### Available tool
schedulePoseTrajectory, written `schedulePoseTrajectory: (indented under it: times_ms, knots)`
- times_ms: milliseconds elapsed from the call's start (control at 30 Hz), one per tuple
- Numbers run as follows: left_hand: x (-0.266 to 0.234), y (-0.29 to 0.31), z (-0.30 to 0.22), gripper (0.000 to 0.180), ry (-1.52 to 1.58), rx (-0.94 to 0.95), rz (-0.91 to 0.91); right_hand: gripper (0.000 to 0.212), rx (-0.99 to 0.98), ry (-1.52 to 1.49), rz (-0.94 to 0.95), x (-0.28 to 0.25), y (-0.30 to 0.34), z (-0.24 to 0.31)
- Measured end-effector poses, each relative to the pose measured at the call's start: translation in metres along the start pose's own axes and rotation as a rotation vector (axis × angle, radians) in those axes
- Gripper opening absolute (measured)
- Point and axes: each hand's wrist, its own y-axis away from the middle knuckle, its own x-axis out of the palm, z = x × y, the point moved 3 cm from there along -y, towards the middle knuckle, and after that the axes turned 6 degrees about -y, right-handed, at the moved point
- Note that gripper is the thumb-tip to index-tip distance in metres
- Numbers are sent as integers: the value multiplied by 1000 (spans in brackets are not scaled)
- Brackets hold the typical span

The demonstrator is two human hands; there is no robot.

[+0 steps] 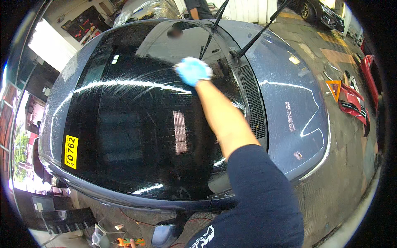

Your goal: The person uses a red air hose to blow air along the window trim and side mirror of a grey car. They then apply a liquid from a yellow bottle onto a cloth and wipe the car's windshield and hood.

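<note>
My right arm reaches out over the dark, wet glass of a blue-grey car [285, 62]. On the windshield [144, 107], my right hand [193, 71] presses a light-blue cloth [188, 68] that wraps over the fingers; motion blurs both. Curved smears and fine droplets mark the glass around it. At the lower left edge, a fingertip of my left hand [132, 243] shows against an orange-yellow bottle [124, 241]; the rest of that hand lies outside the view. A yellow sticker [70, 152] is on the glass at the left.
Two wiper arms [258, 31] stand raised at the far side. Past the car is a person's dark sleeve [199, 9]. Below is a side mirror [164, 234]. Red body parts [353, 105] and an orange triangle [333, 89] lie on the floor at right; another dark car [320, 14] stands behind.
</note>
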Motion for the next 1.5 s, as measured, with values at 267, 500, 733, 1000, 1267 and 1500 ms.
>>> schedulePoseTrajectory:
  times_ms: [267, 500, 733, 1000, 1267, 1500]
  knots:
    - [14, -17, -3, 34, 35, 16, 30, 51, 214, 259, -230, 28, 0, -223]
    - [8, 0, -35, 67, 19, 26, -24, 36, -134, -36, -30, 63, -60, 140]
    - [-13, 24, -25, 60, -59, -166, -92, 38, -559, -162, 143, 121, -35, 307]
    - [-3, 14, -47, 68, -272, -25, -75, 67, 19, 6, 2, 84, -186, -102]
    - [1, -19, -10, 71, -9, -137, -87, 73, 344, 163, 55, 78, -191, -245]
    - [-19, -1, -38, 61, 97, -195, -198, 61, -40, 68, 108, 131, -220, 158]
